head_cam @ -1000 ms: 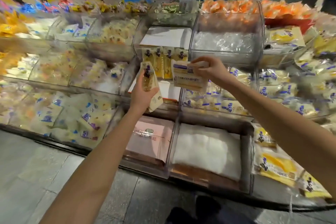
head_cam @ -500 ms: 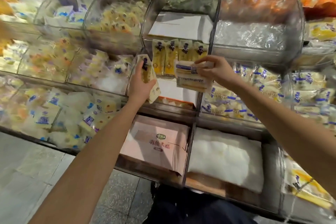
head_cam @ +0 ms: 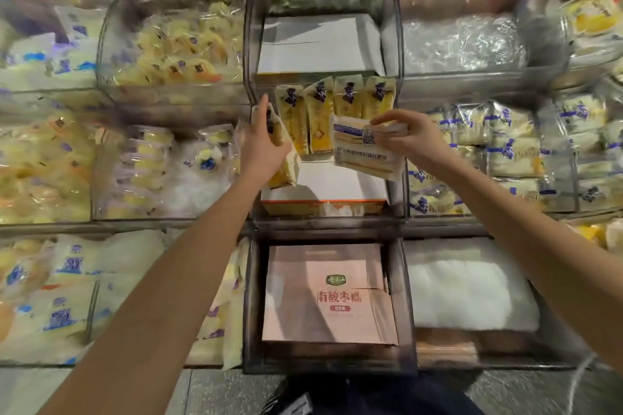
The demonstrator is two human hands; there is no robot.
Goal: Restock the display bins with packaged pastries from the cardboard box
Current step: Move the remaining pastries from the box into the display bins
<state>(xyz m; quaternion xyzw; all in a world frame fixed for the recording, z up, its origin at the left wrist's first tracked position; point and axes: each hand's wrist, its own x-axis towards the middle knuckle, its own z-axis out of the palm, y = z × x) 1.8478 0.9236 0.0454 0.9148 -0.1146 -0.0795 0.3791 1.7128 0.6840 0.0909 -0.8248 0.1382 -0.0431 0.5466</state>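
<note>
At centre, before the middle display bin [head_cam: 323, 178]: left hand [head_cam: 264, 148] clasping an upright packaged pastry [head_cam: 286, 158], just left of the standing row [head_cam: 337, 111]; right hand [head_cam: 409, 138] pinching a second pastry pack [head_cam: 365, 150], long axis sideways, slightly nearer. Likely needs turning upright.

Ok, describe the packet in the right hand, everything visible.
The packet is a flat, clear plastic wrapper around a pale layered pastry, with a blue band, a small square code and a line of dark print. It is held roughly flat, back side to the camera, its print upside down. The right hand pinches its upper right edge in front of the middle bin. Nothing else visibly touches it.
</note>
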